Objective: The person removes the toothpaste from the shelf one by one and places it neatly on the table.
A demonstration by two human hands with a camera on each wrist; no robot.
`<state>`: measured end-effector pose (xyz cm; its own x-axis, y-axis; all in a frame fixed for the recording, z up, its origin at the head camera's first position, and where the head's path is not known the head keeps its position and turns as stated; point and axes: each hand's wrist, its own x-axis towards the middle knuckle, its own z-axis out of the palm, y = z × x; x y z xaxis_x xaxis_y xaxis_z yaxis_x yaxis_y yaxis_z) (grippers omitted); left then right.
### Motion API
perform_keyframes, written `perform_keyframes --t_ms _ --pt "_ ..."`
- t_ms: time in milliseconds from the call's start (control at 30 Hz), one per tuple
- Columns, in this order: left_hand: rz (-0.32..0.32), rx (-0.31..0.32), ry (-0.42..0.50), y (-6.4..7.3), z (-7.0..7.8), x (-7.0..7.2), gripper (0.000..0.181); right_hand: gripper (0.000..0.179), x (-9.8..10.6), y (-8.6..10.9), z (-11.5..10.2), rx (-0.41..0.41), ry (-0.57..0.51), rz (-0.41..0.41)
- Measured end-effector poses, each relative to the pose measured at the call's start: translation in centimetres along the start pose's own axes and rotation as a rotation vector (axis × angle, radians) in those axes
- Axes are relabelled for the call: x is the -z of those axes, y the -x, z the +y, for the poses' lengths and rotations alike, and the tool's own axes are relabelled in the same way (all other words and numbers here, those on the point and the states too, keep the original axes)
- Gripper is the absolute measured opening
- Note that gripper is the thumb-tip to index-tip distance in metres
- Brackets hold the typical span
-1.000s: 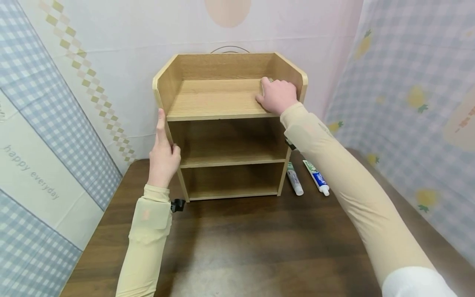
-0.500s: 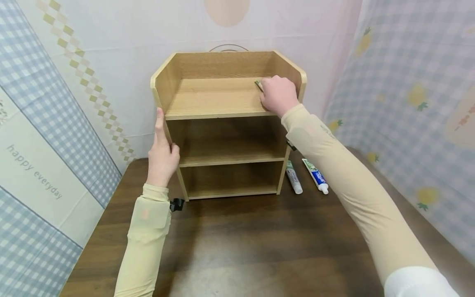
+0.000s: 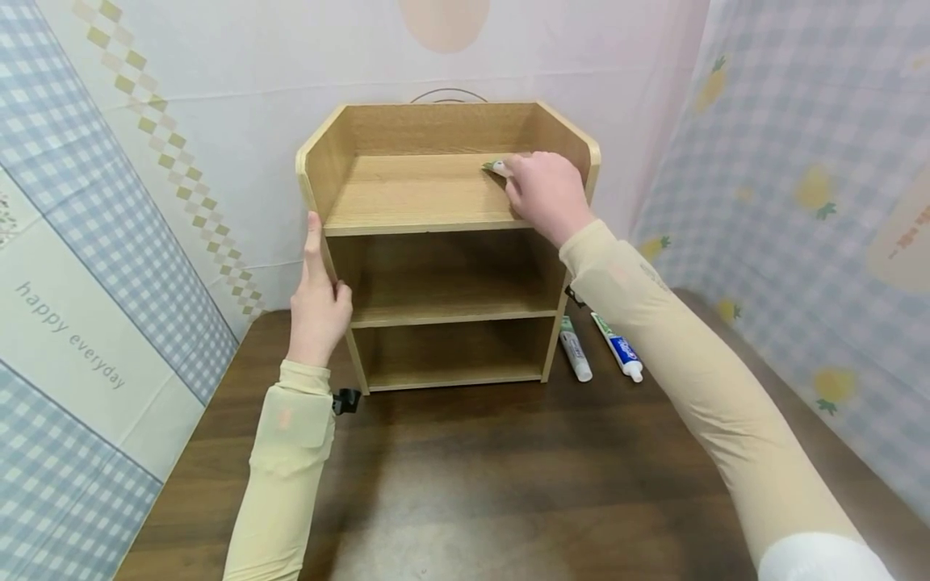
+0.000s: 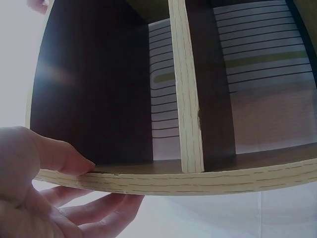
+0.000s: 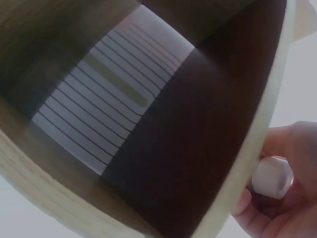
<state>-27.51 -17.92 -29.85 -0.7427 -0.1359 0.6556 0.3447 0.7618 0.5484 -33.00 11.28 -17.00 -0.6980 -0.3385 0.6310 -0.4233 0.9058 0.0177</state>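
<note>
A small wooden shelf unit (image 3: 407, 190) stands on the table. My left hand (image 3: 316, 311) grips the front edge of its left side panel, thumb on the inner face and fingers outside, as the left wrist view shows. Over the right part of the top board, my right hand (image 3: 548, 194) holds a toothpaste tube (image 3: 496, 168). Its green and white flat end pokes out to the left of the fingers, while the rest is hidden by the hand. In the right wrist view the tube's white cap (image 5: 272, 178) sits between thumb and fingers.
On the dark wooden table (image 3: 465, 484), right of the shelf, lie a grey and green toothpaste tube (image 3: 576, 351) and a blue, white and green toothpaste tube (image 3: 617, 349). Patterned cloth (image 3: 785, 202) hangs behind and on both sides.
The tube in my right hand has turned, its green end now pointing left and showing more beyond the fingers. My left hand stays on the side panel.
</note>
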Motion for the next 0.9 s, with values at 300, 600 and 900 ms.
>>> perform_keyframes --t_ms 300,600,900 --pt "0.004 -0.009 0.0 0.0 0.1 0.0 0.092 0.031 2.2 2.3 -0.8 0.053 -0.045 0.145" --pt "0.01 -0.015 0.0 0.1 0.2 -0.1 0.091 0.029 5.4 5.1 -0.9 0.055 -0.145 0.076" --pt "0.009 -0.02 0.013 0.2 0.3 0.1 0.091 0.027 6.9 7.8 -1.1 0.105 -0.151 0.167"
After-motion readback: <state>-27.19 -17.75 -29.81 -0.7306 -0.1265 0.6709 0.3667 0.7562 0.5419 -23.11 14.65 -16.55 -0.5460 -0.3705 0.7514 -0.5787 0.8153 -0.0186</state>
